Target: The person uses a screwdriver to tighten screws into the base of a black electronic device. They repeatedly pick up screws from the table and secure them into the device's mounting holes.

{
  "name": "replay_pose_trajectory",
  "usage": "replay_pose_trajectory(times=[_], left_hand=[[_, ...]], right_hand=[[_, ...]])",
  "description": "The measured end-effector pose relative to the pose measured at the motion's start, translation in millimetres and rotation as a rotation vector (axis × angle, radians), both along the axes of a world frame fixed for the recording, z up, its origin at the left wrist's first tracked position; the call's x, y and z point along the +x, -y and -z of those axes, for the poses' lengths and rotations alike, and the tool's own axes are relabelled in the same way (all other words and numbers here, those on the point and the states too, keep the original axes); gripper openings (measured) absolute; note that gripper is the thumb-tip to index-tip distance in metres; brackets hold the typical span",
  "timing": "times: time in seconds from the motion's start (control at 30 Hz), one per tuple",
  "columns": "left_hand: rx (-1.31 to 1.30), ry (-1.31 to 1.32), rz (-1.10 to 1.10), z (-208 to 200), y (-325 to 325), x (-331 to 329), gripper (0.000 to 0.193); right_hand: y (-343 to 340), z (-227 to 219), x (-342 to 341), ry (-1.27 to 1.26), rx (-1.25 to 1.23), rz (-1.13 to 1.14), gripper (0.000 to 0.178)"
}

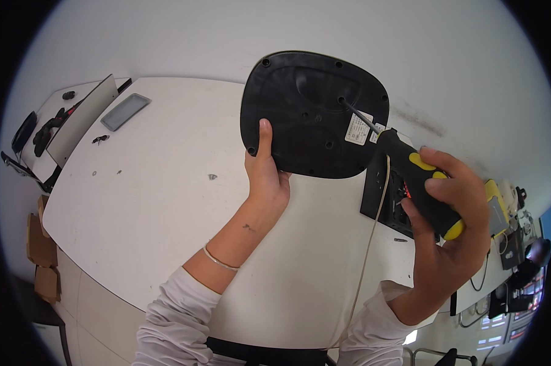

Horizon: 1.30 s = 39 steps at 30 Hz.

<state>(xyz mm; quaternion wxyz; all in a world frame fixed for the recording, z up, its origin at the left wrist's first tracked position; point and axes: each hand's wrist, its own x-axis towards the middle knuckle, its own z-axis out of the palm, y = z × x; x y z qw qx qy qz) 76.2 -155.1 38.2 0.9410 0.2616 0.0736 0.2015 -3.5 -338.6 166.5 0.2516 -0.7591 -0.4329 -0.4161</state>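
Note:
A black rounded plastic base (287, 91), with screw holes along its rim and a white label, is held up above the table. My left hand (268, 177) grips its lower left edge, thumb lying on the face and the other fingers hidden behind. In my right hand (455, 207) is a screwdriver (419, 183) with a thick black and yellow handle. Its shaft slants up to the left, and the tip sits at a hole in the upper right part of the base. Whether a screw is in that hole cannot be seen.
Behind the screwdriver, a black box-like thing (376, 198) lies on the white table (159, 213). A thin beige cord (368, 262) runs down past my right forearm. At the far left are a grey tray (126, 112) and an upright divider panel (83, 122). Cardboard boxes (42, 244) stand beside the table.

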Motion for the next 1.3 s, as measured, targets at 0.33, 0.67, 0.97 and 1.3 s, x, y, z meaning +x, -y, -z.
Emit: replay_pose_trajectory(times=[0.33, 0.67, 0.97, 1.3], left_hand=[[-0.083, -0.020, -0.005, 2, -1, 1, 0.065], [-0.004, -0.011, -0.025, 2, 2, 1, 0.074], [0.022, -0.002, -0.035, 2, 4, 0, 0.076], [0.018, 0.007, -0.041, 4, 7, 0, 0.078]], right_hand=[[-6, 3, 1, -0.008, 0.041, -0.022, 0.039], [-7, 2, 2, 0.061, 0.027, -0.005, 0.041], [-6, 10, -1, 0.141, 0.224, 0.114, 0.043], [1, 7, -5, 0.115, 0.104, 0.145, 0.047]])
